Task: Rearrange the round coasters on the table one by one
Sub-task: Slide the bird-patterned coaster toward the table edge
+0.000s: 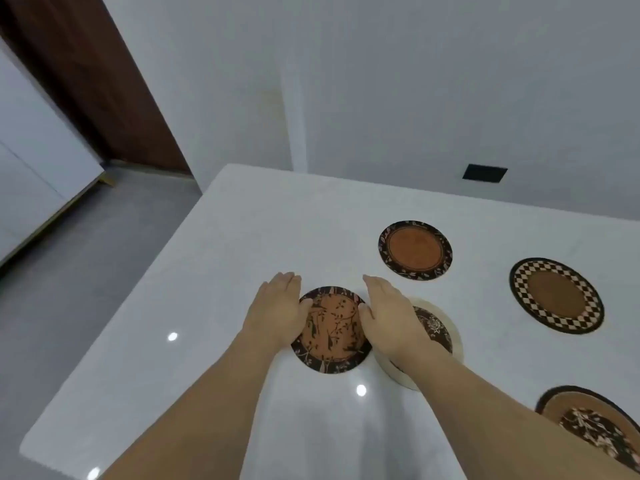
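Fingers (pixel 287 282) of your left hand (pixel 277 306) and right hand (pixel 388 313): extended flat, released, flanking and touching the edges of the round orange coaster with dark floral rim (pixel 330 329), which lies flat on the white glossy bench (pixel 242 237). Your right hand partly covers a cream-rimmed round coaster (pixel 438 329). Beyond: orange-centred coaster (pixel 415 250); checkered-rim coaster (pixel 556 295); near right, another floral coaster (pixel 588 424).

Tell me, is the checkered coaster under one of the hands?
No, the checkered coaster lies apart on the right, while the left hand and right hand flank the bird-patterned coaster.
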`<state>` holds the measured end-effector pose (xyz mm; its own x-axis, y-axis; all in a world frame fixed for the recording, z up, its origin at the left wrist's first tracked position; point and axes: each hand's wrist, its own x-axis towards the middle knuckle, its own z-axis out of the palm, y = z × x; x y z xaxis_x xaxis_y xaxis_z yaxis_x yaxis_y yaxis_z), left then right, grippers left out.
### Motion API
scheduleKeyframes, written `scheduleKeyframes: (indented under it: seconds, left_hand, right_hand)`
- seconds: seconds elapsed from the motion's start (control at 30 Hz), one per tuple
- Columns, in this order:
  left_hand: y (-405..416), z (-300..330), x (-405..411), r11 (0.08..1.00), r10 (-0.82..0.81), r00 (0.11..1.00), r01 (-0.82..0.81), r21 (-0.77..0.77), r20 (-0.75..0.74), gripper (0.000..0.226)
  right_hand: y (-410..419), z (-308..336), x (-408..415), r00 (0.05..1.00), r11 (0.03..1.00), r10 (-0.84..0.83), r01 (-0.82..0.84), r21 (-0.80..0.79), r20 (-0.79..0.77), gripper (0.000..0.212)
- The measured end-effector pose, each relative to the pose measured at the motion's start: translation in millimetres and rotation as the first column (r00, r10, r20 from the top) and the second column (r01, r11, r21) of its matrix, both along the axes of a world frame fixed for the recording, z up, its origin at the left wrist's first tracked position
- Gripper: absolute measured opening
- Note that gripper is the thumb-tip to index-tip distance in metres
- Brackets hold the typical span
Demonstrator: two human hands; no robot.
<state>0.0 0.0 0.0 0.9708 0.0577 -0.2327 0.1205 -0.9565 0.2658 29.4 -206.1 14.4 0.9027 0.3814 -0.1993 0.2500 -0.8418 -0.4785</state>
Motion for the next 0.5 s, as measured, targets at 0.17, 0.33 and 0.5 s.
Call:
scheduleKeyframes:
  seconds: [0.17,0.33,0.5]
  left_hand:
    - [1.4,-70.5,-12.2,0.995,0.081,0.969,-0.065,-0.076,0.233,0.048]
    - [2.6,-89.1,-10.9,0.995,0.073,0.95,-0.05,-0.082,0.304,0.043]
    - [7.0,-86.4,-9.8,0.98,0.13,0.938,-0.073,-0.184,0.322,0.037]
  right_hand:
    - [19.2,-73.9,3.1,0.977,0.972,-0.12,0.152,-0.18,0.175,0.05]
    - [23.5,-97.7,-2.4,0.905,0.965,-0.151,0.223,-0.141,0.397,0.043]
    - [25.2,-99.8,0.6,0.902,0.969,-0.192,0.237,-0.07,0.387,0.039]
